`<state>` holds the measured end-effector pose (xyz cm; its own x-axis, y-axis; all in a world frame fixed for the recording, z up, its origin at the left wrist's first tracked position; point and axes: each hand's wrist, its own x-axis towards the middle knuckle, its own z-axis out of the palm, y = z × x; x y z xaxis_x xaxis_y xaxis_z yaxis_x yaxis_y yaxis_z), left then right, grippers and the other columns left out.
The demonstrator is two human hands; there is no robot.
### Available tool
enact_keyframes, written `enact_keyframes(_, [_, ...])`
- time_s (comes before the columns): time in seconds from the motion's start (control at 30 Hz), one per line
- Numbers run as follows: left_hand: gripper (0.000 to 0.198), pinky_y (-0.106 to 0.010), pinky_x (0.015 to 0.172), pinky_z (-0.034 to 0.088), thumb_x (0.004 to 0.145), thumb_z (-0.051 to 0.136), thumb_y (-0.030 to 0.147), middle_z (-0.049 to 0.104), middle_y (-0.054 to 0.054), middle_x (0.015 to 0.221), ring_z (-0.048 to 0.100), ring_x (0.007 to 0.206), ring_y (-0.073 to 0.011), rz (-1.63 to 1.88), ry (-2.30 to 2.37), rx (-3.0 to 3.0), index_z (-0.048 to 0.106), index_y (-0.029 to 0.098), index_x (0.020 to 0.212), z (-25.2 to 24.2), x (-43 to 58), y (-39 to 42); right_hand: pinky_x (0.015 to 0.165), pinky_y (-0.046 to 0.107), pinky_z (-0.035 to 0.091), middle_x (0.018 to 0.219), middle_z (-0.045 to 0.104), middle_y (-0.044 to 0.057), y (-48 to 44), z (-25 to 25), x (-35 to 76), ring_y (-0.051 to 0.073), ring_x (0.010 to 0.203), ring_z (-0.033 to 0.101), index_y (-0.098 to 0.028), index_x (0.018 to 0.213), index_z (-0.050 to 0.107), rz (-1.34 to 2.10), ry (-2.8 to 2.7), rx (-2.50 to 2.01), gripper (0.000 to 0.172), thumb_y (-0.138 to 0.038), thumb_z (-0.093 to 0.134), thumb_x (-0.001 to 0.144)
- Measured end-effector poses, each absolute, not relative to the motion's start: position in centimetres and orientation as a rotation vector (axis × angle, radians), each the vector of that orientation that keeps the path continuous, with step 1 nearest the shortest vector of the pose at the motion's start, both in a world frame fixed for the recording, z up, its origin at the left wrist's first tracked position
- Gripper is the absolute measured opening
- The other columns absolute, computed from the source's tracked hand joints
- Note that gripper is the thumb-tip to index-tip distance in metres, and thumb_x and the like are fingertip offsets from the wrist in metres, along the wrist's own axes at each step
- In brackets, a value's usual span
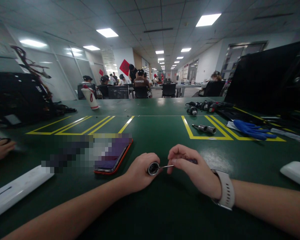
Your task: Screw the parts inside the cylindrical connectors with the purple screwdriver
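My left hand (140,171) is closed around a small round metal part (153,168), its open end facing the camera. My right hand (190,168) pinches a thin metal tool (166,166) whose tip reaches into that part. Both hands rest low over the green table (165,206), close together near its middle. A white watch (225,191) is on my right wrist.
A phone in an orange case (113,156) lies left of my hands. White devices lie at the left (17,190) and right (296,173) edges. Metal sockets (205,128), a blue glove (252,130) and black tools (207,106) lie farther back. Another person's hand (0,148) is at the far left.
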<state>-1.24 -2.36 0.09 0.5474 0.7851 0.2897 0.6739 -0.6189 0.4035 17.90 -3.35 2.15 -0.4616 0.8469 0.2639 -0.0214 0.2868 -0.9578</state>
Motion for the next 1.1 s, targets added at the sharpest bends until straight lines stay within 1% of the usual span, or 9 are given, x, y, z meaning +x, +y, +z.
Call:
enact_keyframes(0.1, [0.009,-0.024,0.056,0.037,0.076,0.056,0.021,0.052,0.002,0.066,0.05,0.062,-0.0131,0.69,1.259,2.489,0.05,0.018,0.069,0.0,-1.2,-2.3,0.062,0.029,0.045,0.071,0.057,0.001,-3.8,2.1,18.0,0.015,0.067,0.059,-0.016,0.081,0.052,1.212,-1.734,-0.731,0.006,-0.016,0.047,0.078])
enact_keyframes(0.2, [0.011,-0.024,0.055,0.037,0.076,0.056,0.024,0.052,0.002,0.065,0.05,0.062,-0.0134,0.699,1.272,2.486,0.05,0.018,0.068,0.0,-1.1,-2.3,0.062,0.03,0.044,0.071,0.057,0.002,-4.4,2.3,18.1,0.015,0.067,0.056,-0.017,0.081,0.054,0.98,-1.883,-0.728,0.009,-0.015,0.045,0.079])
enact_keyframes(0.27, [0.009,-0.024,0.056,0.037,0.075,0.056,0.023,0.054,0.001,0.066,0.051,0.063,-0.0138,0.705,1.281,2.476,0.051,0.018,0.069,0.0,-1.1,-2.3,0.063,0.03,0.043,0.072,0.058,0.002,-4.7,2.4,18.2,0.016,0.069,0.055,-0.017,0.079,0.055,0.822,-1.982,-0.716,0.011,-0.014,0.045,0.079])
enact_keyframes(0.33, [0.006,-0.024,0.056,0.038,0.073,0.056,0.02,0.055,0.001,0.067,0.051,0.063,-0.014,0.722,1.278,2.459,0.052,0.017,0.07,0.0,-1.1,-2.3,0.064,0.03,0.043,0.073,0.058,0.003,-4.8,2.5,18.1,0.016,0.071,0.054,-0.017,0.079,0.056,0.77,-2.017,-0.7,0.011,-0.013,0.045,0.079])
enact_keyframes(0.47, [0.007,-0.023,0.055,0.037,0.072,0.055,0.015,0.053,0.002,0.064,0.049,0.061,-0.0128,0.793,1.241,2.414,0.05,0.018,0.067,0.0,-1.2,-2.3,0.064,0.029,0.044,0.072,0.06,0.002,-4.2,2.2,17.9,0.015,0.069,0.057,-0.017,0.08,0.055,1.085,-1.84,-0.714,0.008,-0.016,0.047,0.08])
enact_keyframes(0.57, [0.008,-0.023,0.054,0.037,0.072,0.056,0.017,0.052,0.002,0.064,0.048,0.06,-0.0121,0.855,1.24,2.366,0.05,0.018,0.067,0.0,-1.3,-2.3,0.069,0.031,0.045,0.071,0.061,0.001,-3.6,1.7,17.6,0.015,0.07,0.059,-0.017,0.081,0.053,1.337,-1.62,-0.706,0.005,-0.017,0.049,0.08])
enact_keyframes(0.67, [0.012,-0.023,0.053,0.036,0.074,0.057,0.021,0.051,0.003,0.062,0.047,0.058,-0.0116,0.89,1.247,2.335,0.049,0.017,0.065,0.1,-1.2,-2.3,0.074,0.033,0.044,0.069,0.062,0.001,-3.3,1.3,17.4,0.016,0.07,0.06,-0.017,0.08,0.053,1.456,-1.456,-0.718,0.004,-0.016,0.049,0.079])
enact_keyframes(0.83, [0.013,-0.023,0.053,0.036,0.075,0.056,0.023,0.052,0.002,0.062,0.047,0.057,-0.0116,0.896,1.253,2.309,0.05,0.017,0.065,0.0,-1.2,-2.2,0.076,0.034,0.043,0.068,0.062,0.001,-3.2,1.2,17.3,0.016,0.071,0.061,-0.016,0.083,0.053,1.508,-1.356,-0.753,0.005,-0.017,0.049,0.08])
enact_keyframes(1.1, [0.01,-0.023,0.054,0.036,0.073,0.056,0.017,0.051,0.002,0.063,0.048,0.059,-0.0124,0.843,1.25,2.391,0.049,0.017,0.065,-0.2,-1.3,-2.1,0.07,0.032,0.044,0.078,0.061,0.003,-4.2,2.0,17.6,0.016,0.075,0.058,-0.016,0.084,0.054,1.289,-1.688,-0.752,0.007,-0.021,0.05,0.082])
